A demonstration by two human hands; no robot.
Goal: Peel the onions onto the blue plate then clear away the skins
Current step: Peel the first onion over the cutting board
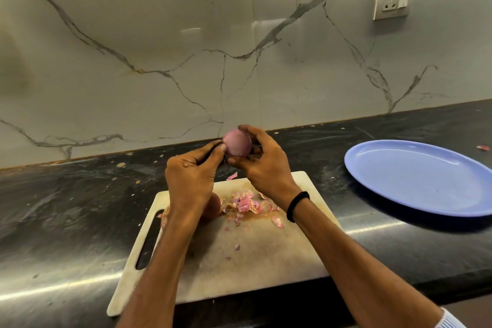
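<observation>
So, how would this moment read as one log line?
peeling; right hand holds red onion; left hand pinches its side; skins on cutting board; blue plate holds no onion

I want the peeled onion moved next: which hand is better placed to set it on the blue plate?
Right. The right hand grips the onion around its far side, and the blue plate lies on that hand's side. The left hand only pinches the onion's edge.

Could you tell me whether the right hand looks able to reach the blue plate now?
Probably yes: the right hand holds the onion by the cutting board, and the blue plate lies to its right with only open counter between.
</observation>
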